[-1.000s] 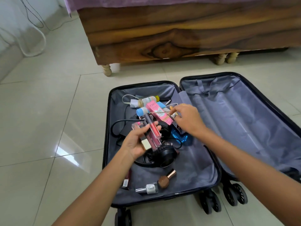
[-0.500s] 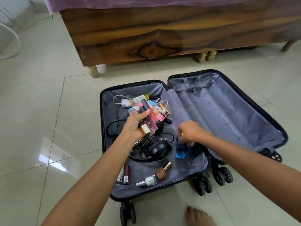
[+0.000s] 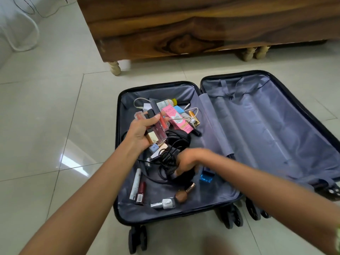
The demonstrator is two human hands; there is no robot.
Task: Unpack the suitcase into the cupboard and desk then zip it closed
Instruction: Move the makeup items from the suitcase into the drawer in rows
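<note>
Suitcase (image 3: 261, 129) open flat on the floor (image 3: 46, 126), long axis running away from me twd the bed (image 3: 184, 30).

Near end: wheels, then nail polish bottles (image 3: 165, 203) lying in the L half. My right hand (image 3: 185, 161), blurred, reaches palm-down onto the black headphones (image 3: 176, 153) & cable; can't tell if it grips. Left hand (image 3: 141, 133), palm up, holds a bunch of lip gloss tubes (image 3: 160, 126). Farther: pink tube (image 3: 176, 118) lying tipped, R half only lining.
</note>
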